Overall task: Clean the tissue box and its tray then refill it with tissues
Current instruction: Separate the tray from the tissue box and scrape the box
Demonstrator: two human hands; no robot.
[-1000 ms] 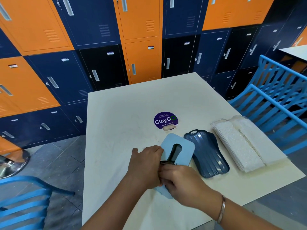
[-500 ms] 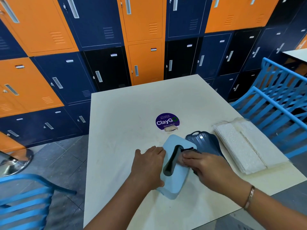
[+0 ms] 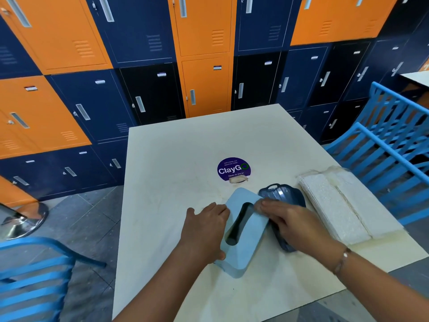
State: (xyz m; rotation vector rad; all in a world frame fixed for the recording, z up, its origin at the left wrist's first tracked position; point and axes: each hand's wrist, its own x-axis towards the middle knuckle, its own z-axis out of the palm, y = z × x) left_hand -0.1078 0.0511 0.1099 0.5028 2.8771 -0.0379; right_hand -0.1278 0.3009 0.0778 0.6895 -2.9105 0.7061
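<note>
A light blue tissue box (image 3: 247, 248) with a dark slot in its top lies on the cream table (image 3: 176, 156) near the front edge. My left hand (image 3: 204, 231) grips the box's left side. My right hand (image 3: 290, 221) lies across the box's upper right corner, fingers pressing a small pale wipe (image 3: 260, 202) against the top. The dark blue tray (image 3: 282, 194) sits just right of the box, partly hidden under my right hand. A stack of white tissues (image 3: 334, 205) in clear wrap lies further right.
A round purple sticker (image 3: 233, 169) with a scrap of paper at its lower edge marks the table's middle. Blue slatted chairs stand at the right (image 3: 390, 140) and at the lower left (image 3: 30, 270). Orange and navy lockers (image 3: 204, 66) line the wall behind.
My right hand has slid from the near end of the box, along the slot, up to its far right corner. My left hand has kept its hold on the box.
</note>
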